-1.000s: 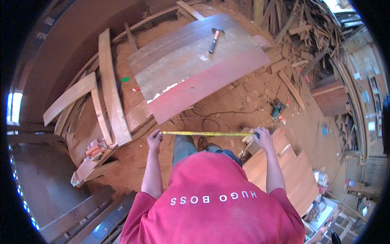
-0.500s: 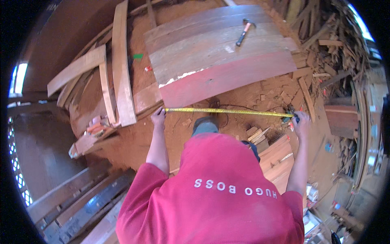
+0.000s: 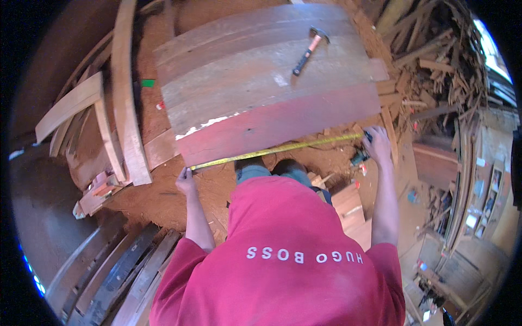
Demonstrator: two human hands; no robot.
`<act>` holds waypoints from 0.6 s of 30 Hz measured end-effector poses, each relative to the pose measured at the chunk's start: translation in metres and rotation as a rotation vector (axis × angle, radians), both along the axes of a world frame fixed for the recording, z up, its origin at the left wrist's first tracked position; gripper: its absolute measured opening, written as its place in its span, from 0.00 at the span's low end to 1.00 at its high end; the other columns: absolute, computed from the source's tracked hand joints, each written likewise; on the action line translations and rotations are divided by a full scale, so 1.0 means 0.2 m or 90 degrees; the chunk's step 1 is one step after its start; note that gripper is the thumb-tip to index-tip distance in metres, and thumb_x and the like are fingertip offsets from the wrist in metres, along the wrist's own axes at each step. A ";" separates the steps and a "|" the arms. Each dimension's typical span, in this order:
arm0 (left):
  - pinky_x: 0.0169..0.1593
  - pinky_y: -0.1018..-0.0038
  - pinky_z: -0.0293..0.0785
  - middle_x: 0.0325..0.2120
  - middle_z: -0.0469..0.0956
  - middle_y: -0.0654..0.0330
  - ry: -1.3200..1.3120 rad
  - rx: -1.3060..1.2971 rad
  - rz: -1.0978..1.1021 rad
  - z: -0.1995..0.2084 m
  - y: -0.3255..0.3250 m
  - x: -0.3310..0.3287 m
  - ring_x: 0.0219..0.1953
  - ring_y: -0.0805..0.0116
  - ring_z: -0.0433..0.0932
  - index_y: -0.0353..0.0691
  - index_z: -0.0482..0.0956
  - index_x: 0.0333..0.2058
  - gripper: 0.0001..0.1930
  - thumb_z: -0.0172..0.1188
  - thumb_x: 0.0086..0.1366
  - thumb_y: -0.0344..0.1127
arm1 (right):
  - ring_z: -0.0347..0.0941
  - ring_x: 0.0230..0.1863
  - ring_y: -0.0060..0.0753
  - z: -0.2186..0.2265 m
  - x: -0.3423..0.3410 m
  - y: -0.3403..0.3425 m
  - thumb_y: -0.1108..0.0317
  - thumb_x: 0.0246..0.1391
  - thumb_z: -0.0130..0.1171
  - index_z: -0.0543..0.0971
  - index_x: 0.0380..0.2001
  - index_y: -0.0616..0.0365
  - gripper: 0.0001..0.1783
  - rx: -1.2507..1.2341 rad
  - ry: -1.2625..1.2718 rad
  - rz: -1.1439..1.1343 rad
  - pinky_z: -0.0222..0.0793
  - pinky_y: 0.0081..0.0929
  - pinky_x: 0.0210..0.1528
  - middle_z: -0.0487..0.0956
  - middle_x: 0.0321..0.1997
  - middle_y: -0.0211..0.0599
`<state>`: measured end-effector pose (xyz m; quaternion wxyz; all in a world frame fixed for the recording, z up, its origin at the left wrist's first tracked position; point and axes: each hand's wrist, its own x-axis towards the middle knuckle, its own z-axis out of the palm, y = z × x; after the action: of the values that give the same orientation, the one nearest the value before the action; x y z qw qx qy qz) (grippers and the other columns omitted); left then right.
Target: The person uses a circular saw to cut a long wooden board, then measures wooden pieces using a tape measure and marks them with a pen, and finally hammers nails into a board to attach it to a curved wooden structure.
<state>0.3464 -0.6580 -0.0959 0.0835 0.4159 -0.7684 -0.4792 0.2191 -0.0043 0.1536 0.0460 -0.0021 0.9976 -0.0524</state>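
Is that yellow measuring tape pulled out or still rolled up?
Pulled out. The yellow measuring tape runs taut along the near edge of the reddish wooden panel, from the left hand to the right hand.

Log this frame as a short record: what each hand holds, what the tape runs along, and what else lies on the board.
left hand: pinches the free end of the yellow tape at the board's near left corner
right hand: grips the tape case near the right corner
tape: stretched along the near, reddish edge of the board
on board: hammer, untouched
left of board: loose planks
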 end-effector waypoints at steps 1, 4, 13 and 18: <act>0.31 0.78 0.72 0.29 0.84 0.60 -0.004 -0.026 0.000 -0.03 -0.02 0.02 0.27 0.77 0.76 0.28 0.83 0.45 0.13 0.64 0.63 0.29 | 0.71 0.54 0.49 -0.01 -0.04 0.00 0.66 0.49 0.63 0.82 0.42 0.54 0.15 -0.004 -0.007 0.000 0.69 0.42 0.56 0.79 0.48 0.41; 0.39 0.72 0.76 0.34 0.85 0.53 -0.087 -0.064 -0.048 -0.01 -0.03 -0.01 0.33 0.68 0.81 0.27 0.83 0.44 0.14 0.63 0.63 0.30 | 0.71 0.54 0.49 -0.04 -0.16 0.07 0.65 0.49 0.64 0.82 0.42 0.52 0.15 -0.005 -0.049 0.024 0.69 0.42 0.56 0.78 0.47 0.41; 0.49 0.60 0.76 0.39 0.83 0.44 -0.231 -0.280 -0.124 0.14 0.18 -0.12 0.43 0.49 0.82 0.29 0.79 0.47 0.16 0.59 0.64 0.34 | 0.71 0.53 0.50 -0.17 -0.45 0.57 0.62 0.46 0.68 0.83 0.43 0.50 0.18 0.019 -0.067 -0.003 0.69 0.42 0.57 0.79 0.49 0.42; 0.60 0.56 0.67 0.55 0.71 0.38 -0.260 -0.324 -0.065 0.17 0.41 -0.17 0.57 0.44 0.71 0.26 0.69 0.57 0.28 0.58 0.67 0.44 | 0.72 0.52 0.52 -0.29 -0.62 1.05 0.62 0.45 0.68 0.83 0.44 0.50 0.19 0.021 -0.111 0.004 0.69 0.43 0.57 0.79 0.48 0.44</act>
<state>0.3119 -0.5754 -0.0614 0.0046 0.4304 -0.8840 -0.1823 0.0944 0.2048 0.0958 0.1331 0.0005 0.9905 -0.0355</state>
